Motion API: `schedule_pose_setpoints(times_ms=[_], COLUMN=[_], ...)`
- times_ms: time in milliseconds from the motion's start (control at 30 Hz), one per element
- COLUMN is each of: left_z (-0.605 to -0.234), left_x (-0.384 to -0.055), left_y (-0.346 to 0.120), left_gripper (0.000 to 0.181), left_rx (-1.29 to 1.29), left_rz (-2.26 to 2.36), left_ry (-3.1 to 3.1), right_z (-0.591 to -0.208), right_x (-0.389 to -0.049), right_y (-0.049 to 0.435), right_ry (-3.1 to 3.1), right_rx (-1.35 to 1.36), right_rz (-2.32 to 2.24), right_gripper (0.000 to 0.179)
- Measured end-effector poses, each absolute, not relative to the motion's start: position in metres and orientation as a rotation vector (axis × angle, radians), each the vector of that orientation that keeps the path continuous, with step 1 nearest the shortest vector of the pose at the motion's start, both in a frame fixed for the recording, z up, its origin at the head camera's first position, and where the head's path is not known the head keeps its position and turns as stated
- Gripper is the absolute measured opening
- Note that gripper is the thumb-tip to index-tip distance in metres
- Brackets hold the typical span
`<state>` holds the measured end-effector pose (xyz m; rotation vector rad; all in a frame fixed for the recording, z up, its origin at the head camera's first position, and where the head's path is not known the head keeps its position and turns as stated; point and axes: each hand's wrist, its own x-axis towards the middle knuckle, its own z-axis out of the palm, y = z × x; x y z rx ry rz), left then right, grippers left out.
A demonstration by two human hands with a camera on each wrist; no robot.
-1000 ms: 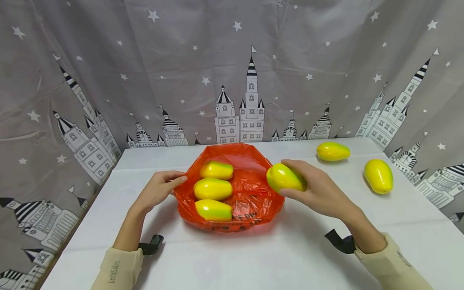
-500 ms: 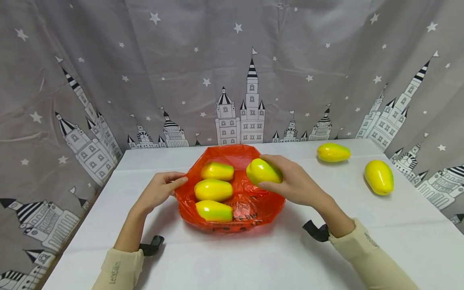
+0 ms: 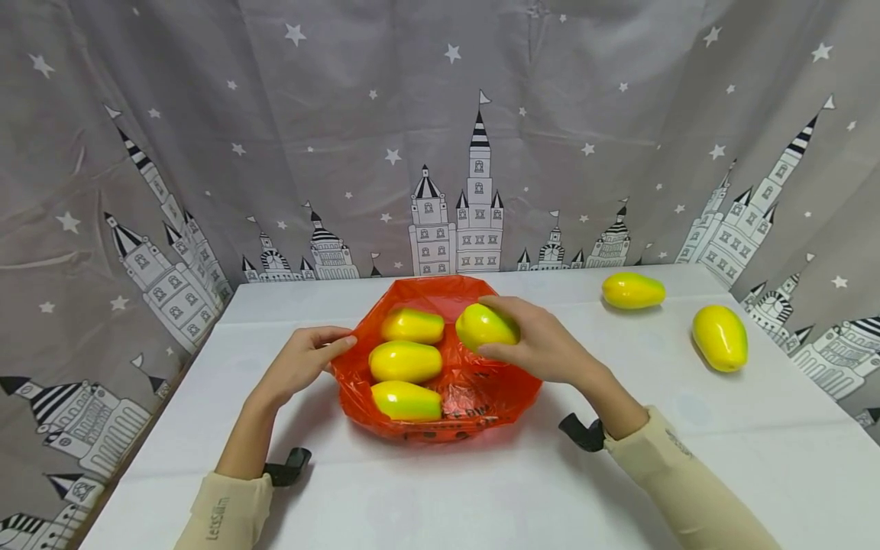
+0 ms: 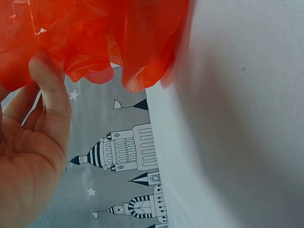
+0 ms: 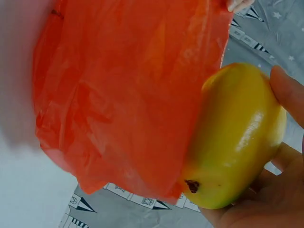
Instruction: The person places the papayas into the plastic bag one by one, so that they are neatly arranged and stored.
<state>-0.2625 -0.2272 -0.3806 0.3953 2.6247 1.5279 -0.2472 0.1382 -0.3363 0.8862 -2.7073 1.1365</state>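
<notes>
A red plastic bag [image 3: 474, 393] lies with its mouth spread wide on the white table. My left hand [image 3: 299, 363] pinches the bag's left rim between thumb and fingers; the left wrist view has the thumb pressed to the film. Three yellow-green papayas [image 3: 406, 361] lie stacked in a column inside the bag, on its left side. Above the bag's right half, my right hand [image 3: 546, 344] grips another papaya [image 3: 484, 327] from its right side. In the right wrist view this papaya [image 5: 237, 137] shows a dark stem scar, partly behind the bag's film.
Two more papayas rest on the table at the right: one [image 3: 632, 291] near the back edge, the other [image 3: 719, 338] closer to the right edge. A grey curtain [image 3: 536, 153] printed with castles and stars stands behind the table [image 3: 440, 496].
My right hand has carried its papaya leftward from the bag's right rim to over the bag's inside. The left hand and the other papayas stay in place.
</notes>
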Motion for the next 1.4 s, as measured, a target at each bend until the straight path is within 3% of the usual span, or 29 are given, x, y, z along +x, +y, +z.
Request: schedule_pose_setpoints(times_ms=[867, 1400], left_z=[-0.380, -0.378], left_x=[-0.263, -0.261], left_y=[-0.226, -0.226], left_gripper=[0.042, 0.041], left_rx=[0.402, 0.383], left_rz=[1.526, 1.537], left_ry=[2.611, 2.604], right_z=[-0.352, -0.362], right_x=[-0.273, -0.284], right_y=[0.113, 0.113], right_ry=[-2.830, -2.960], right_rx=[1.000, 0.870], right_rz=[1.068, 0.989], right_gripper=[0.061, 0.064])
